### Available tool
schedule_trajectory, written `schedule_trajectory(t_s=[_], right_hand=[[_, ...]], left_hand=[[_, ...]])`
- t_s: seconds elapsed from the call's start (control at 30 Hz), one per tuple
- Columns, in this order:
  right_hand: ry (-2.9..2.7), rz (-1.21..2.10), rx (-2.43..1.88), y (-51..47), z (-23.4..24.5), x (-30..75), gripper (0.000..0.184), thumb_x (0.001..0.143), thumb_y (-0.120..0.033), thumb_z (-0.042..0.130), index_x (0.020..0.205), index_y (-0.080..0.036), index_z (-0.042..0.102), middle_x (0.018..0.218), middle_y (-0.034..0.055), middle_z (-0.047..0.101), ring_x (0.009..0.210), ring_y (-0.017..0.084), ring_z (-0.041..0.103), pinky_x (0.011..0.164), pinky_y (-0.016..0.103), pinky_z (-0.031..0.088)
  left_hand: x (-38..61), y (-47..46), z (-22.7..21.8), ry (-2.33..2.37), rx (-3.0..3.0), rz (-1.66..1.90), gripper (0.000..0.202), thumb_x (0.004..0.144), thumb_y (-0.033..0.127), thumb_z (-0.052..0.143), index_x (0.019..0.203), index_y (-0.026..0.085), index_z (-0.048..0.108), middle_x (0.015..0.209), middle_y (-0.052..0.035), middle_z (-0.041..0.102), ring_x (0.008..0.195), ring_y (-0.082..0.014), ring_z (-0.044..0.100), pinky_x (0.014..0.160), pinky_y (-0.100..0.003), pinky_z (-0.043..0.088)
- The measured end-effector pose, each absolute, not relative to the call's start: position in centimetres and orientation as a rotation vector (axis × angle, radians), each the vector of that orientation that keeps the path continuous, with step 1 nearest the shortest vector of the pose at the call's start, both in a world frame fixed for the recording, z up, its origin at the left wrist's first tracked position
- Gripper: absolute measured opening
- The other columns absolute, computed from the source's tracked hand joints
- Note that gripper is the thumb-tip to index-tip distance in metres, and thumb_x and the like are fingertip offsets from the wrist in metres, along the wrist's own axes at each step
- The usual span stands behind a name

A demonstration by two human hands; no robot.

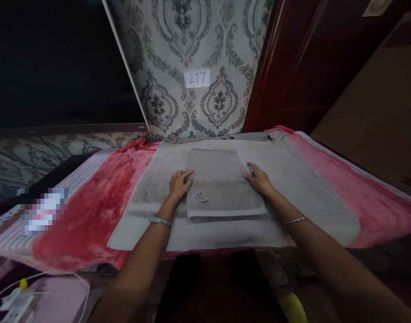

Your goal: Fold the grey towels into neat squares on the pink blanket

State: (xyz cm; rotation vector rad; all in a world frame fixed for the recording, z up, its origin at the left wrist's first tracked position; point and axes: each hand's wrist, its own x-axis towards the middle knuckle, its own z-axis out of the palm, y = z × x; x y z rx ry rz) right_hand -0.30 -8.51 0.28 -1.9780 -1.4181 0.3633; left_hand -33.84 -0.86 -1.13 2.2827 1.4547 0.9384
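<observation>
A folded grey towel (222,184) lies on top of a larger grey towel (302,188) spread over a pink blanket (94,211). My left hand (180,183) rests on the folded towel's left edge, with its fingers curled over that edge. My right hand (259,178) lies at the right edge, fingers together and pressed against the fold. A small embroidered mark (200,196) shows near the folded towel's front left corner. Both wrists wear thin bracelets.
Behind the table stands a grey patterned wall (192,40) with a paper label "277" (197,78). A dark red door (313,63) is at the right. At the lower left are a pink box (57,298) and white cables (13,291).
</observation>
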Motion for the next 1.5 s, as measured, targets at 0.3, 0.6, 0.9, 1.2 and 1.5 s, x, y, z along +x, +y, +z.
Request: schedule_trajectory(t_s=[0.3,0.6,0.9,1.2,1.5], right_hand=[[-1.505,0.244,-2.12,-12.0,1.2,-2.0,0.065,0.092,-0.028,0.058,0.154,-0.014,0.044,0.12,0.0157,0.073,0.112,0.03,0.068,0.093,0.037,0.052],[-1.553,0.225,-2.223,-13.4,2.2,-1.6,0.066,0.096,-0.034,0.058,0.156,-0.014,0.04,0.123,0.0161,0.071,0.112,0.03,0.067,0.095,0.038,0.051],[-1.684,0.21,-2.262,-15.4,2.6,-2.6,0.062,0.099,-0.028,0.053,0.158,-0.018,0.036,0.133,0.0168,0.065,0.118,0.03,0.063,0.098,0.039,0.049],[-2.179,-0.037,-1.86,-15.9,2.5,-5.6,0.059,0.102,-0.045,0.047,0.156,-0.022,0.043,0.165,0.0146,0.034,0.152,0.033,0.027,0.12,0.056,0.026],[-2.318,0.178,-1.662,-16.8,0.1,-6.8,0.061,0.104,-0.05,0.039,0.161,-0.028,0.037,0.167,0.0074,0.03,0.156,0.031,0.017,0.124,0.06,0.015]], left_hand=[[-33.9,-0.9,-1.0,1.45,2.4,0.879,0.044,0.089,0.033,0.065,0.133,0.029,0.069,0.113,-0.0066,0.064,0.109,-0.0256,0.057,0.101,-0.04,0.045],[-33.5,-1.5,-0.3,1.45,2.442,0.875,0.046,0.088,0.037,0.062,0.132,0.027,0.069,0.109,-0.0086,0.061,0.109,-0.0278,0.057,0.101,-0.044,0.045],[-33.3,-1.7,-0.3,1.453,2.443,0.899,0.05,0.087,0.036,0.063,0.137,0.031,0.066,0.109,-0.0075,0.062,0.108,-0.0276,0.057,0.101,-0.045,0.047],[-30.4,-0.5,3.1,1.241,2.774,0.665,0.047,0.098,0.035,0.042,0.138,0.023,0.063,0.15,-0.0106,0.055,0.141,-0.0289,0.047,0.117,-0.05,0.038],[-23.9,-0.3,2.7,0.817,3.006,0.08,0.06,0.104,0.051,0.031,0.159,0.027,0.035,0.169,-0.0095,0.027,0.157,-0.0267,0.022,0.126,-0.057,0.017]])
